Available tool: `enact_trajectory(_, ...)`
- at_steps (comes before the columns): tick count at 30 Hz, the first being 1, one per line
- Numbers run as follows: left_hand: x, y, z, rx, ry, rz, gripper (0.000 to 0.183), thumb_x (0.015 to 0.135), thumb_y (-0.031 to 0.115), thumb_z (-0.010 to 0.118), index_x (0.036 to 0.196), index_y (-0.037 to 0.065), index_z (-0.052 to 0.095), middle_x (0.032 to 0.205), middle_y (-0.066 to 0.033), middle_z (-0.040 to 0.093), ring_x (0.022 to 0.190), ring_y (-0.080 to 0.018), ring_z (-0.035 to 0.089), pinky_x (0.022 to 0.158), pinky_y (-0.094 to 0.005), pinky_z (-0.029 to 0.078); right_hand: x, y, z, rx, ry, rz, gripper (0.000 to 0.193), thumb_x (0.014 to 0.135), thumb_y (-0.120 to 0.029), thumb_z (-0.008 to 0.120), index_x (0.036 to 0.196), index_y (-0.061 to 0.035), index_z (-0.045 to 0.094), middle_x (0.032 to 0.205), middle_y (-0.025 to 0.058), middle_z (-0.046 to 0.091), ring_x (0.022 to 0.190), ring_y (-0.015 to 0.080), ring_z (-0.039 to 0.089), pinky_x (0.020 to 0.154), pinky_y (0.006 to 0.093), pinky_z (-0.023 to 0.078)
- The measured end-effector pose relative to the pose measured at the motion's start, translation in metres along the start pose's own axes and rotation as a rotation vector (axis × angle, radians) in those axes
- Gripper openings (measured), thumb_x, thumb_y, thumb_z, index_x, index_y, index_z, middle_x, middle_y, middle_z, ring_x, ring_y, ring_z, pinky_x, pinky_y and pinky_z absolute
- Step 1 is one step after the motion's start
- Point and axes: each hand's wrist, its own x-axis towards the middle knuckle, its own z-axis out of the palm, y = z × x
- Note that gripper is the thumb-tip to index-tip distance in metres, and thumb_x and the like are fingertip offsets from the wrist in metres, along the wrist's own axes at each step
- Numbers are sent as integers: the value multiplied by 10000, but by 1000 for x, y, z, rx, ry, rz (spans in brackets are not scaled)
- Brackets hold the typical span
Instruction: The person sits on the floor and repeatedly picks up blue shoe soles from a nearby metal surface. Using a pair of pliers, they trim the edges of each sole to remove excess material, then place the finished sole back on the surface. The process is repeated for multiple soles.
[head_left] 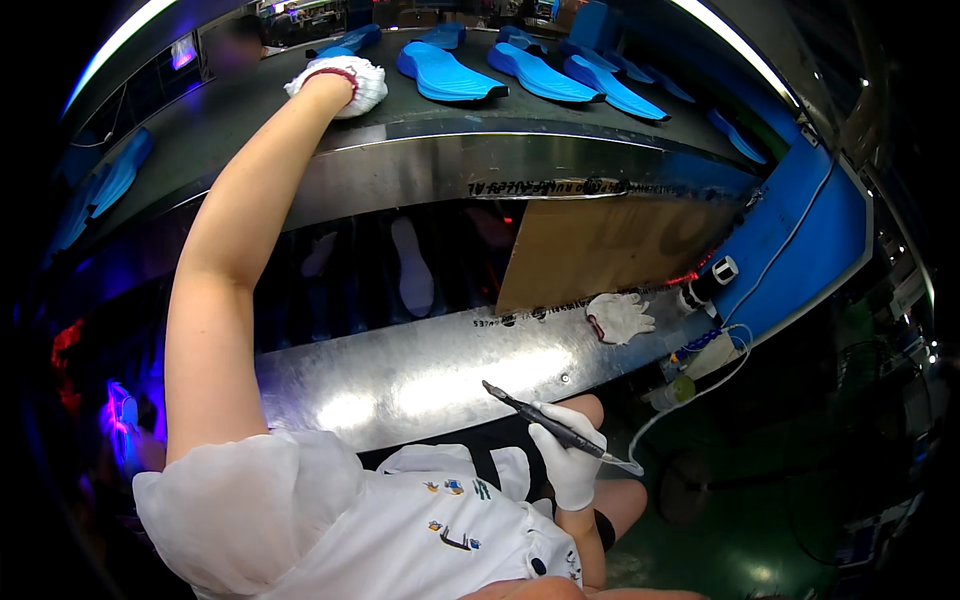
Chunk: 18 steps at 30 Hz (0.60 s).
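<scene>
My left hand [343, 84], in a white knitted glove with a dark red cuff, reaches far out over the dark belt. A blue shoe sole [350, 40] lies just beyond it; the glove hides my fingers, so whether they touch the sole is unclear. Down by my lap, my right hand [572, 462] wears a thin white glove. Its fingers close around a black pen-shaped tool [545, 420], whose tip points up and left. A pale cable [640, 450] runs from the tool's back end.
More blue soles [450, 75] lie along the belt [250, 135]. Below, a metal shelf [450, 385] carries an empty white glove [622, 318]. A cardboard sheet [600, 250] leans beneath the belt's edge, near darker soles [412, 270]. A blue panel [800, 255] stands at right.
</scene>
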Motion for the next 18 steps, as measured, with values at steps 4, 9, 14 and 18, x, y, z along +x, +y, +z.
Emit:
enact_trajectory(4, -22, -8, -13, -373, 293, -212, 517, 977, 431, 373, 1086, 27, 678, 1123, -183, 673, 1044, -327, 647, 899, -380, 502, 0, 3, 4, -26, 3, -31, 278, 748, 38, 764, 1011, 42, 674, 886, 105, 712, 759, 98, 653, 672, 223, 523)
enact_trajectory(9, -63, -195, 64, -57, 447, -605, 480, 972, 422, 409, 1198, 46, 603, 1101, -213, 647, 1055, -359, 613, 891, -435, 476, 4, 0, 10, -24, -11, -10, 249, 756, 51, 743, 994, 61, 668, 910, 110, 714, 782, 122, 666, 703, 238, 531)
enact_trajectory(14, -194, -373, 221, 100, 212, -880, 405, 984, 327, 390, 1218, 74, 604, 1251, -193, 603, 1204, -364, 549, 1031, -447, 417, 8, -1, 25, 65, 5, 146, 211, 781, 57, 709, 985, 75, 657, 913, 123, 713, 802, 133, 671, 728, 249, 534)
enact_trajectory(18, -188, -332, 214, -56, 297, -1019, 278, 966, 249, 461, 1081, 53, 622, 1169, -230, 622, 1106, -394, 600, 916, -489, 477, 11, -9, 34, 95, 24, 202, 216, 779, 50, 715, 986, 76, 658, 894, 107, 707, 782, 125, 660, 723, 241, 528)
